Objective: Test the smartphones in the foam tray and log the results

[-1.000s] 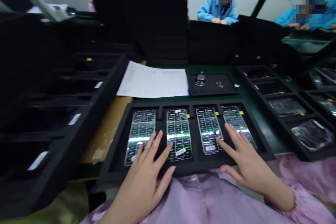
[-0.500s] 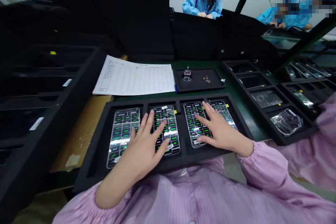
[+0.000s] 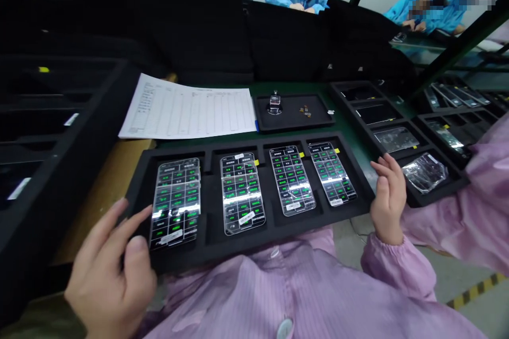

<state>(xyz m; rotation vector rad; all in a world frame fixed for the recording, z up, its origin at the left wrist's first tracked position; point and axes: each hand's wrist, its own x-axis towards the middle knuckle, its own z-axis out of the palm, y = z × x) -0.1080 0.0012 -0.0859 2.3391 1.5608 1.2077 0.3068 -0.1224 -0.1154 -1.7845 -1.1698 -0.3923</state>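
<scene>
A black foam tray [image 3: 278,234] lies in front of me, with several lit phone screens in its slots, each showing a grid of green labels. The leftmost screen [image 3: 177,196] is near my left hand [image 3: 113,273], whose fingers are apart at the tray's left edge. The second screen [image 3: 242,190] carries white stickers. To its right are a third screen [image 3: 293,177] and a rightmost screen [image 3: 333,172], both with yellow tabs at the top. By the tray's right edge is my right hand [image 3: 386,201], fingers stretched out; whether it touches the tray I cannot tell.
Behind the tray lie printed sheets [image 3: 189,111] and a small black tray [image 3: 294,122] with tiny parts. More foam trays stand at left [image 3: 107,95] and right [image 3: 363,127]. A neighbour's pink sleeve [image 3: 445,217] reaches in from the right. Co-workers in blue sit beyond.
Both my hands have left the screens and moved apart, the left to the tray's left edge, the right to its right edge. The view has shifted slightly.
</scene>
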